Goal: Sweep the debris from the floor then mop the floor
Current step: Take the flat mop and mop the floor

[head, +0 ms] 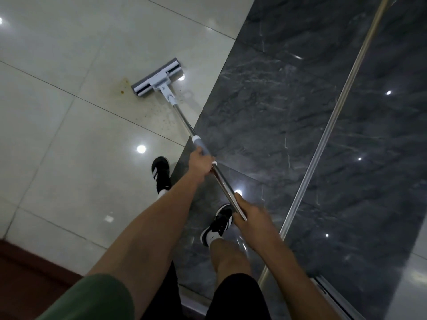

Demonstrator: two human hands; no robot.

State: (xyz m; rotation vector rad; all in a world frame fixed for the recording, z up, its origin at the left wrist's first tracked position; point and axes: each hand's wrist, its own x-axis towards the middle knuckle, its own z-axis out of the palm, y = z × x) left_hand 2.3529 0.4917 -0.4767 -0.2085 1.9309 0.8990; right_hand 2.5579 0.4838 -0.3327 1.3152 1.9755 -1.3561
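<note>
Both hands grasped the steel-handled flat mop (pixel 159 80): left hand (pixel 200 163) clenched on its grey sleeve to steer, right hand (pixel 250 218) behind it to push the head toward the brown stain (pixel 122 87).

We are seeing one mop (pixel 159 80), two hands, the left hand (pixel 200 163) and the right hand (pixel 253 221), two black shoes (pixel 161 172), one rusty stain (pixel 122 87) and one metal strip (pixel 332 125) crossing the floor (pixel 57 112).

Mop (pixel 159 80) beside brown floor stain (pixel 121 88)
</note>
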